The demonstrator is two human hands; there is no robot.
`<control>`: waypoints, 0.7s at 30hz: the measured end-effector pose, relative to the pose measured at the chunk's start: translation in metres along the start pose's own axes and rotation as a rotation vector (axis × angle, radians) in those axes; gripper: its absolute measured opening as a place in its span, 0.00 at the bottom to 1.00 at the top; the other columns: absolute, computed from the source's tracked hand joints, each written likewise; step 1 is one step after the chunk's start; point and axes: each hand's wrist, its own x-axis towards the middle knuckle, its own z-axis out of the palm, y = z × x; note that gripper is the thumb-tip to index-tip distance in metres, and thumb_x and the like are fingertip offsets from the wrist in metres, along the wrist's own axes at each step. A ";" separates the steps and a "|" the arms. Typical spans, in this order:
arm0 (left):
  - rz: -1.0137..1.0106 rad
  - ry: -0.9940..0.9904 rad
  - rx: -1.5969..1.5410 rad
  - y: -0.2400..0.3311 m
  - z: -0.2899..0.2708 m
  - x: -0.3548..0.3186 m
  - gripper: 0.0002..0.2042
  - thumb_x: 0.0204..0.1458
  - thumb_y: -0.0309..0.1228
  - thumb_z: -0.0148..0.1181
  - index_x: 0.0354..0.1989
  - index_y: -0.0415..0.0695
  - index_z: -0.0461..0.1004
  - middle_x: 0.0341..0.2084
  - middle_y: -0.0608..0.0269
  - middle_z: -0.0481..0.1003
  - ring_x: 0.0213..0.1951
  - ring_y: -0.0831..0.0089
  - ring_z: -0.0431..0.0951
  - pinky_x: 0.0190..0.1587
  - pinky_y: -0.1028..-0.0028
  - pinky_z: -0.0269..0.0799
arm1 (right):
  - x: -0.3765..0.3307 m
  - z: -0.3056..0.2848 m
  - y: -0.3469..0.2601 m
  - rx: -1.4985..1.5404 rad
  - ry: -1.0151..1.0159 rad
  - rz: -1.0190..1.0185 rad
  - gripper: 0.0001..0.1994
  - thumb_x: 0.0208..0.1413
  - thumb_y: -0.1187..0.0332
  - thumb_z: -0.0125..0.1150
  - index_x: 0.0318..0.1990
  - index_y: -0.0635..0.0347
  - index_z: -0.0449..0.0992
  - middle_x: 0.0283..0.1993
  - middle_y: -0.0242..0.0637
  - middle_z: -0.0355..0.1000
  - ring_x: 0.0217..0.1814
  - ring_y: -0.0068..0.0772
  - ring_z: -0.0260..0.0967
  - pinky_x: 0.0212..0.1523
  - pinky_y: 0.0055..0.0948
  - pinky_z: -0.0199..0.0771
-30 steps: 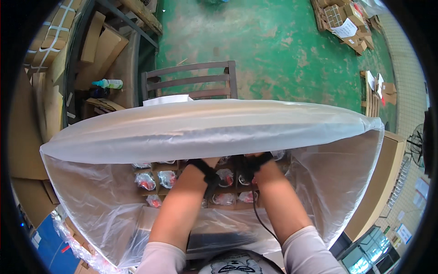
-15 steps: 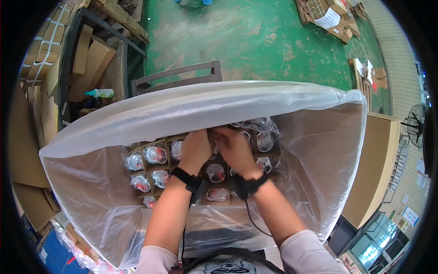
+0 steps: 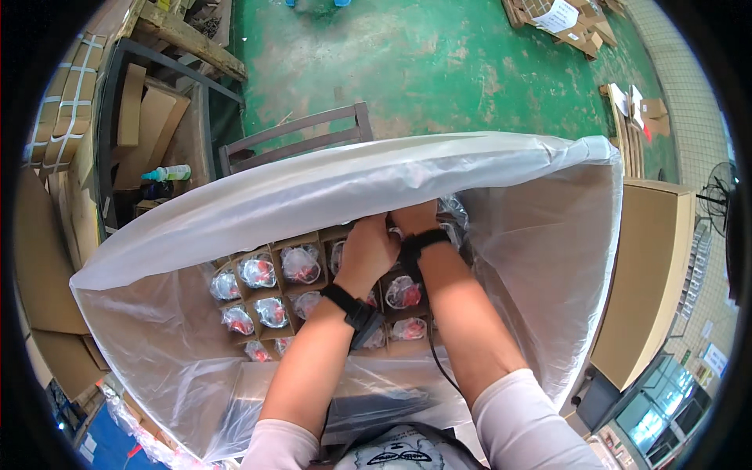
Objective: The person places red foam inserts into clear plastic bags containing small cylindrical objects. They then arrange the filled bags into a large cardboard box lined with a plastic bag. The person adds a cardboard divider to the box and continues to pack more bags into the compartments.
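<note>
Both my hands reach down into a large carton lined with a clear plastic bag (image 3: 540, 258). Inside, a cardboard divider (image 3: 319, 243) splits it into cells, and several items wrapped in clear film (image 3: 301, 265), white with red parts, sit in them. My left hand (image 3: 368, 252) is over the middle cells, its fingers curled; whatever they hold is out of sight. My right hand (image 3: 413, 218) is just beyond it to the right, near the far row, and the bag's far edge hides its fingers. Black bands circle both wrists.
A dark metal frame (image 3: 301, 133) stands beyond the carton. To the left is a shelf with cardboard pieces and a green-capped bottle (image 3: 168, 172). A tall cardboard box (image 3: 642, 274) stands against the right side. Pallets with cardboard (image 3: 576, 27) lie on the green floor.
My right hand has moved farther in, under the bag's far edge. My left hand has shifted right and slightly nearer. The view has moved a little.
</note>
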 end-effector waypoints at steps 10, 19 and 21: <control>-0.218 -0.376 0.375 0.000 0.010 0.023 0.23 0.53 0.42 0.50 0.56 0.49 0.67 0.32 0.51 0.80 0.39 0.52 0.80 0.41 0.55 0.75 | -0.017 -0.044 -0.013 -0.057 -0.113 -0.181 0.11 0.51 0.70 0.53 0.38 0.64 0.78 0.36 0.51 0.76 0.40 0.51 0.76 0.41 0.47 0.76; -0.146 -0.270 -0.085 0.019 -0.064 -0.078 0.17 0.52 0.30 0.57 0.51 0.39 0.72 0.31 0.43 0.77 0.30 0.51 0.79 0.32 0.59 0.73 | 0.000 -0.018 0.000 -0.112 -0.524 -0.026 0.21 0.50 0.69 0.53 0.53 0.67 0.68 0.54 0.55 0.70 0.49 0.52 0.74 0.48 0.47 0.75; -0.103 -0.221 -0.062 0.009 -0.074 -0.105 0.18 0.53 0.30 0.56 0.52 0.39 0.72 0.30 0.44 0.77 0.28 0.53 0.78 0.32 0.62 0.73 | 0.001 -0.038 -0.008 0.009 -0.582 0.014 0.26 0.49 0.70 0.53 0.58 0.65 0.62 0.53 0.56 0.70 0.49 0.56 0.73 0.48 0.49 0.74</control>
